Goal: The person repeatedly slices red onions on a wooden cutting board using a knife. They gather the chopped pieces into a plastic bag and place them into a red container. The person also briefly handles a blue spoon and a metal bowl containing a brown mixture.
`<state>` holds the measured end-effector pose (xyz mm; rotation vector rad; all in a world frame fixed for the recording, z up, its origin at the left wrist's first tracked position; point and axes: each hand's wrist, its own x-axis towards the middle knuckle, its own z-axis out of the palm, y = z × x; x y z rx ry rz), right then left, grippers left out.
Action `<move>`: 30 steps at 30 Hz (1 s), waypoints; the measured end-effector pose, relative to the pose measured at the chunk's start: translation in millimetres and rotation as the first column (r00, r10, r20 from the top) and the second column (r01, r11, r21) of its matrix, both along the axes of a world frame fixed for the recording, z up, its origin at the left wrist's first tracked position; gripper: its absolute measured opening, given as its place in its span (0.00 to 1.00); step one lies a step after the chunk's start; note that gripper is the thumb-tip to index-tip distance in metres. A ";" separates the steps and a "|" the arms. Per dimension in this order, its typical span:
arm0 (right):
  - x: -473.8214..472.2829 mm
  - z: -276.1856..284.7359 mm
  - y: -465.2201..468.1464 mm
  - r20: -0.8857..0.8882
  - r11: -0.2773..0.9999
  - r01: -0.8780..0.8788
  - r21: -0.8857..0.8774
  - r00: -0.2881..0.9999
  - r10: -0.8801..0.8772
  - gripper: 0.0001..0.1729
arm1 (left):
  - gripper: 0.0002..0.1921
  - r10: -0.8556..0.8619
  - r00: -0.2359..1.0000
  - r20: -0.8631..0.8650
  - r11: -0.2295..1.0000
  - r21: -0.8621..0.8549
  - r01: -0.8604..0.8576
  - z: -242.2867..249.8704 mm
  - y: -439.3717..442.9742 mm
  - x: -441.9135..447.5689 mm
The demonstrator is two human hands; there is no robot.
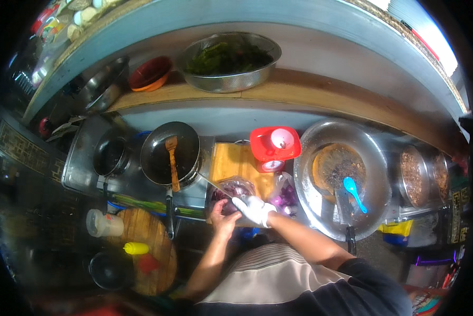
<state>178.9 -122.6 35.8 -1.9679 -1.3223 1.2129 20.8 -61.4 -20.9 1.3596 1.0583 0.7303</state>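
A white glove covers my right hand [252, 209], which grips a knife [216, 185] whose narrow blade points up and to the left. Close below it, the bare fingers and thumb of my left hand [223, 221] curve around a dark purple piece, apparently a red onion [230, 207], partly hidden by the hands. Just beyond both hands, a clear plastic bag of red onions [236, 186] lies on the near part of a wooden cutting board [230, 160]. To the right of my gloved hand sits another plastic bag with purple onions [287, 195].
A red kitchen scale [256, 142] stands at the board's far right. Right of it, a large metal basin [380, 173] holds a cleaver [342, 207] and blue spoon [354, 193]. A wok [151, 158] with a wooden spatula [173, 166] sits left; its handle [170, 221] juts toward me.
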 end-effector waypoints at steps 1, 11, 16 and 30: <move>-2.2 -7.1 5.3 -0.094 0.994 0.103 0.038 0.991 -0.099 0.35 | 0.31 0.032 0.982 0.187 0.988 -0.155 -0.003 -2.3 -1.2 -1.5; -6.3 -38.4 -1.7 -0.653 0.917 0.385 -0.108 0.668 -0.358 0.28 | 0.31 0.010 0.957 0.291 0.956 -0.284 0.076 3.3 18.5 -20.5; 4.1 -46.0 2.8 -0.506 0.948 0.275 -0.163 0.801 -0.319 0.26 | 0.30 0.103 0.953 0.286 0.915 -0.403 0.022 5.4 15.2 -32.5; 16.1 -29.6 -41.3 -0.244 0.998 -0.062 -0.009 0.968 0.058 0.33 | 0.30 0.261 0.848 0.462 0.814 -0.577 0.063 -24.2 11.4 -15.0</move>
